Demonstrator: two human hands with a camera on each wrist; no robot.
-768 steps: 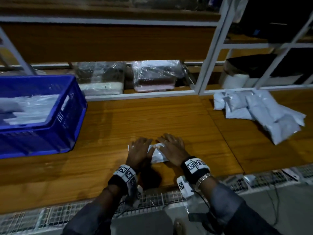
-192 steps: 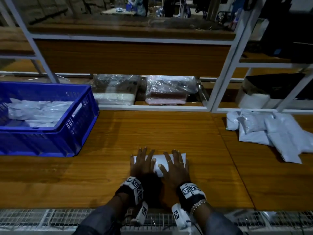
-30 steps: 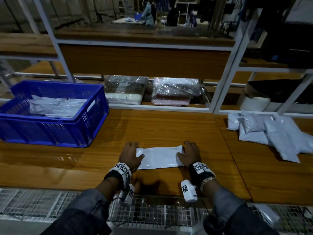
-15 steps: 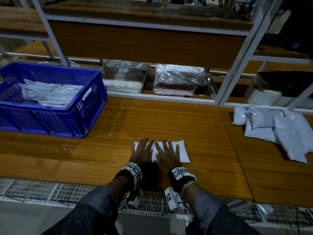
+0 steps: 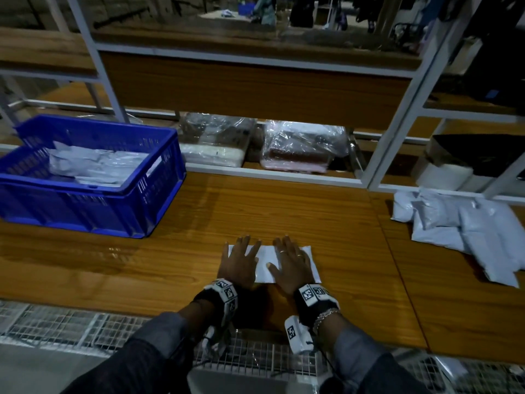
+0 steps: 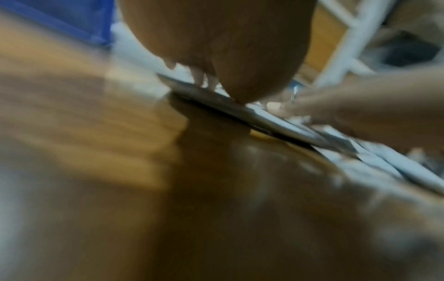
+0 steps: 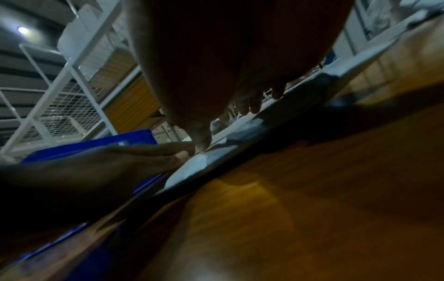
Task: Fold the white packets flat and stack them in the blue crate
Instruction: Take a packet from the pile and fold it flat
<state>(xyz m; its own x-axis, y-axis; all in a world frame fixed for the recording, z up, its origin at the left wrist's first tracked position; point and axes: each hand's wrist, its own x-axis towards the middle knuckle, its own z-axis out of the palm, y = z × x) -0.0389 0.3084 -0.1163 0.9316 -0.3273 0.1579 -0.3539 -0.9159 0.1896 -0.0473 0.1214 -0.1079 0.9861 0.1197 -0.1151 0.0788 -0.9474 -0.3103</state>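
Note:
A white packet [image 5: 266, 258] lies flat on the wooden table [image 5: 284, 211] near its front edge. My left hand [image 5: 240, 260] presses its left half with straight, spread fingers. My right hand [image 5: 292, 261] presses the right half the same way, palm down. In the wrist views the packet [image 6: 276, 123] [image 7: 240, 133] shows as a thin edge under the fingers. The blue crate [image 5: 93, 200] stands at the far left of the table with several white packets [image 5: 96, 166] inside. A loose pile of white packets [image 5: 466, 231] lies at the right.
A white metal shelf frame [image 5: 397, 115] runs behind the table. Two clear-wrapped bundles [image 5: 304, 146] sit on the low shelf. A wire grid [image 5: 71, 325] edges the table's front. A dark bag over a white roll [image 5: 466, 160] sits at the far right.
One second ago my hands held the packet's two ends, spread wide. They then came together on top of it. Now both palms press it flat, slightly further apart than half a second ago.

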